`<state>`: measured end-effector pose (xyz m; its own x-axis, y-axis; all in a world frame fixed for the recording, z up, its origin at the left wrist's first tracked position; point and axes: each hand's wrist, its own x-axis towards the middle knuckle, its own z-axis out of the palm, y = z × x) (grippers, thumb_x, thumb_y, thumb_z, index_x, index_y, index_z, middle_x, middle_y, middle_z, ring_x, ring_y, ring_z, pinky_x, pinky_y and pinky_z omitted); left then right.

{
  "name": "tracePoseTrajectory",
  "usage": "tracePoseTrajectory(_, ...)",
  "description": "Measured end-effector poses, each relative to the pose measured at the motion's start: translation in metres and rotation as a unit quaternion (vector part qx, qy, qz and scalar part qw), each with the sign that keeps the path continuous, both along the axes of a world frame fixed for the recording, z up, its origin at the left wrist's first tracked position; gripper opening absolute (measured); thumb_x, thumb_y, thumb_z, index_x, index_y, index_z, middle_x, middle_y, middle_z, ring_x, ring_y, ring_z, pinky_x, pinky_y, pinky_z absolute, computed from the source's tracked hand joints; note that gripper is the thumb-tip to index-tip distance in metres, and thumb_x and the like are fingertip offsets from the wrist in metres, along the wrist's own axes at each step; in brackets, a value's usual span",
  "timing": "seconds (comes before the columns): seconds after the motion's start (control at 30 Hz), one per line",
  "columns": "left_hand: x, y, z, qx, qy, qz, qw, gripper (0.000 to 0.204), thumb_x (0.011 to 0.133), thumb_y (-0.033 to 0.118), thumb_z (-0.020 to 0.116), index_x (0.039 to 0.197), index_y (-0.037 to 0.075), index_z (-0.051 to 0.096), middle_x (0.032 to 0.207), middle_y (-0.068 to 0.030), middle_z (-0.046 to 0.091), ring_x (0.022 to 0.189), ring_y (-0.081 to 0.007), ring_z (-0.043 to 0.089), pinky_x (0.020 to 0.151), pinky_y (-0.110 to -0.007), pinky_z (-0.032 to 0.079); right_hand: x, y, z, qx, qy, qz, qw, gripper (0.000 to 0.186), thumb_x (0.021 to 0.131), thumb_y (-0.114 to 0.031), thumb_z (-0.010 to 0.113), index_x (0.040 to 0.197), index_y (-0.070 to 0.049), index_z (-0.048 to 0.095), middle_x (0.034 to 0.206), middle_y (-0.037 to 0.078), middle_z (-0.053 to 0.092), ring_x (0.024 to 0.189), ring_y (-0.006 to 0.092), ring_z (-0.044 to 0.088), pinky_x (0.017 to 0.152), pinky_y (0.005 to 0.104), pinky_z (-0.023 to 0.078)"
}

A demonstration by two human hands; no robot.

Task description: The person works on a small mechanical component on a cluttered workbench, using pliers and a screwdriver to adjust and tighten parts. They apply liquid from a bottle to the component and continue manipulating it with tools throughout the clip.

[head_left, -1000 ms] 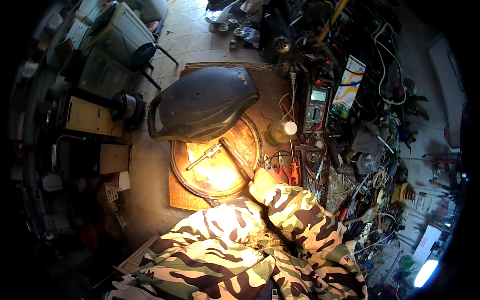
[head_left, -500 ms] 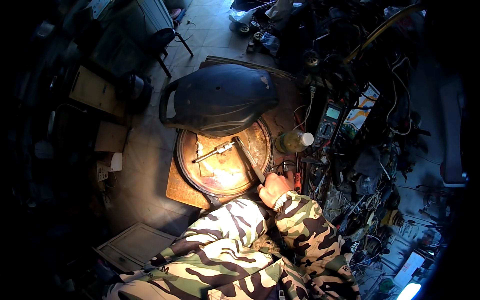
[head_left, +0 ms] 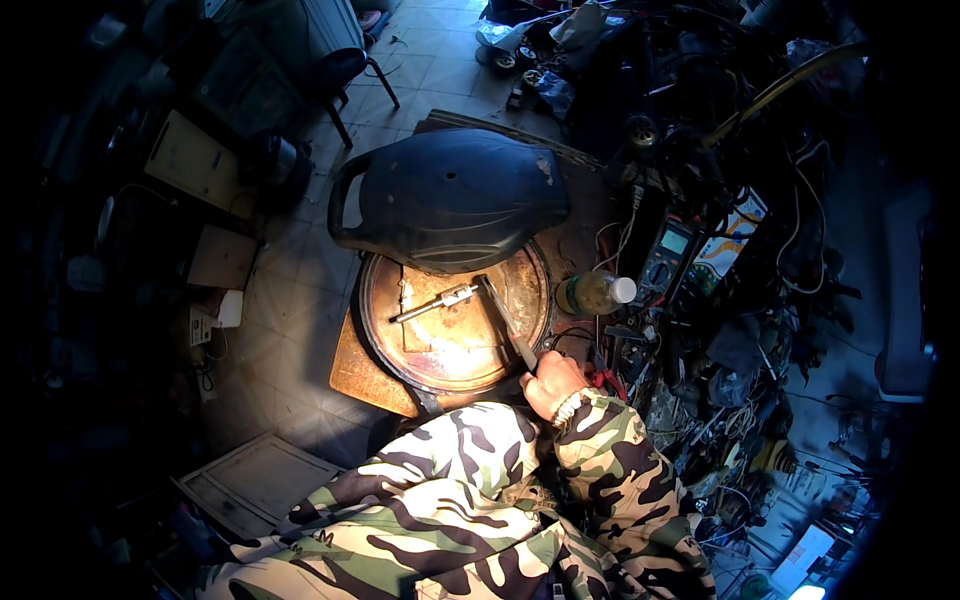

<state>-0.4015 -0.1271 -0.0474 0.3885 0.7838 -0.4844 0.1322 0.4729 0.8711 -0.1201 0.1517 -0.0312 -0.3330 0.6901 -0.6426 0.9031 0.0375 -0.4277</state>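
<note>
Below centre, workspace: a round rusty metal tray lies on a wooden board on the tiled floor, lit from above.
Right hand: the right hand sits at the tray's lower-right rim, fingers curled and closed around the handle end of a long flat tool. The camouflage sleeve reaches to the wrist.
Left hand: not visible; only a camouflage-clad arm crosses the lower centre of the frame, so its state cannot be told.
Held tool: the long flat tool runs from the fist up and to the left, its far end resting over the middle of the tray.
Second part: a pale metal bar lies on the tray just left of the tool tip; whether the two touch cannot be told.
Upper centre: a dark plastic seat shell overlaps the tray's upper rim.
Right of tray: a plastic bottle with a white cap lies on its side, and a multimeter stands among tangled cables.
Step in hand (judgement): the tool appears to be gripped and positioned against the work on the tray.
Next move (judgement): steady control of the tip calls for a firm grip and a support for the loose bar.
</note>
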Motion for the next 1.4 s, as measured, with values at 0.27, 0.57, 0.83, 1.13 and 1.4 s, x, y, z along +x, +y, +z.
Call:
tracePoseTrajectory(0.27, 0.043, 0.064, -0.029, -0.001, -0.008, -0.085, 0.996, 0.029, 0.089, 0.021, 0.067, 0.110, 0.000, 0.067, 0.106, -0.0136, 0.069, 0.087, -0.0226, 0.067, 0.075, -0.038, 0.053, -0.001, -0.001, 0.004, 0.016, 0.008, -0.005, 1.000, 0.039, 0.083, -0.026, 0.062, 0.106, 0.005, 0.070, 0.090, 0.037, 0.066, 0.096, 0.0525, 0.066, 0.087, 0.0546, 0.053)
tracePoseTrajectory(0.57, 0.147, 0.175, -0.112, -0.088, 0.121, -0.259, 0.954, 0.037, 0.082, 0.028, 0.074, 0.102, -0.002, 0.066, 0.095, -0.0124, 0.070, 0.068, -0.0209, 0.068, 0.060, -0.039, 0.053, -0.008, -0.007, 0.021, 0.024, -0.002, -0.023, 0.999, 0.035, 0.083, -0.019, 0.068, 0.104, 0.009, 0.066, 0.088, 0.036, 0.067, 0.094, 0.0512, 0.067, 0.083, 0.0537, 0.055)
tracePoseTrajectory(0.83, 0.043, 0.164, -0.006, -0.048, -0.091, 0.080, 0.991, 0.025, 0.096, 0.023, 0.074, 0.095, 0.000, 0.063, 0.090, -0.0035, 0.064, 0.079, -0.0105, 0.056, 0.066, -0.030, 0.047, -0.012, -0.013, 0.018, 0.044, -0.013, -0.030, 0.998, 0.036, 0.084, -0.020, 0.068, 0.106, 0.008, 0.063, 0.087, 0.034, 0.069, 0.091, 0.0502, 0.069, 0.084, 0.0523, 0.056)
tracePoseTrajectory(1.13, -0.013, 0.229, -0.026, 0.256, 0.272, 0.149, 0.915, 0.034, 0.098, 0.032, 0.064, 0.091, -0.001, 0.060, 0.093, -0.0173, 0.056, 0.083, -0.0369, 0.060, 0.075, -0.045, 0.047, -0.011, -0.019, 0.012, 0.061, -0.037, -0.053, 0.996, 0.036, 0.084, -0.019, 0.068, 0.106, 0.008, 0.062, 0.087, 0.032, 0.070, 0.089, 0.0488, 0.070, 0.082, 0.0512, 0.057)
tracePoseTrajectory(1.4, -0.019, 0.242, -0.032, 0.216, 0.310, 0.158, 0.912, 0.028, 0.097, 0.025, 0.068, 0.090, -0.001, 0.062, 0.089, -0.0157, 0.056, 0.082, -0.0330, 0.061, 0.073, -0.043, 0.047, -0.007, -0.016, 0.015, 0.049, -0.011, -0.058, 0.997, 0.037, 0.083, -0.018, 0.067, 0.109, 0.007, 0.062, 0.089, 0.032, 0.070, 0.090, 0.0484, 0.070, 0.082, 0.0518, 0.057)
